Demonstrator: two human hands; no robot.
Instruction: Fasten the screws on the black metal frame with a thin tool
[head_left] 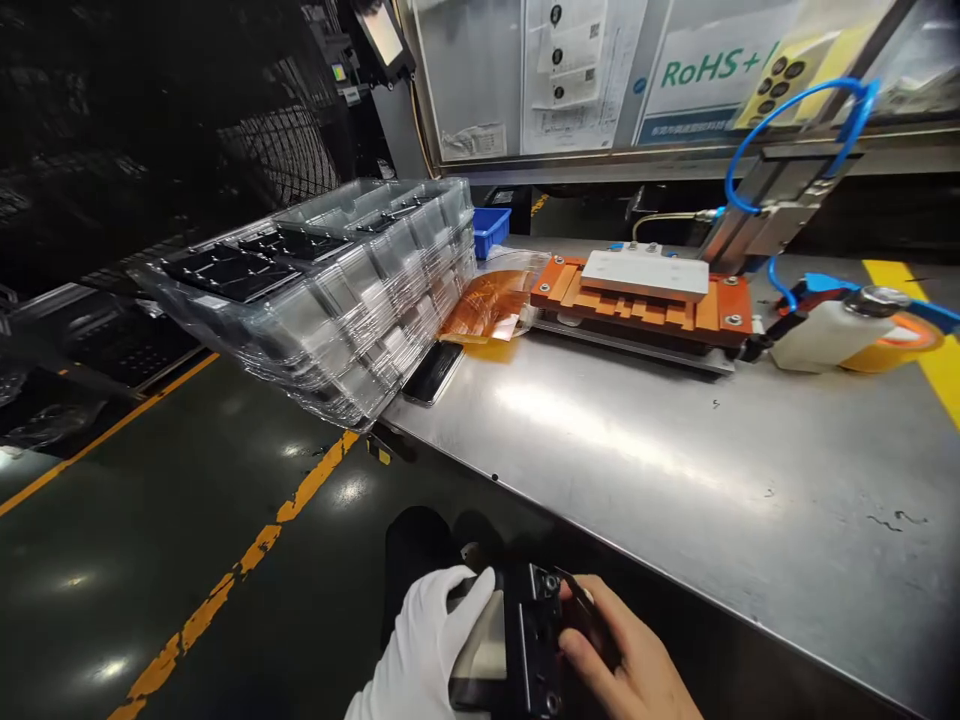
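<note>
A flat black part (517, 640) with screws along one edge is held low, below the bench edge, tilted, its glossy face catching light; it looks like a phone panel, though partly hidden.

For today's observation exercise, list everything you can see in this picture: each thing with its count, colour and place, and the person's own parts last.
Clear trays: one tall stack, transparent with dark parts in the top one, left end of the bench.
Dark flat panel: one, black, on the bench beside the stack.
Amber film: one sheet, orange, between stack and fixture.
Fixture: one, orange with a white plate on top, back of the bench.
Blue bin: one, blue, behind the stack.
Blue hose: one, blue, looping above the fixture.
Bottle: one, white, lying at the right.
Bench: one, bare steel.
Black part: one, black, held below the bench edge.
Left hand: white glove, holding the part.
Right hand: bare, holding the part.
</note>
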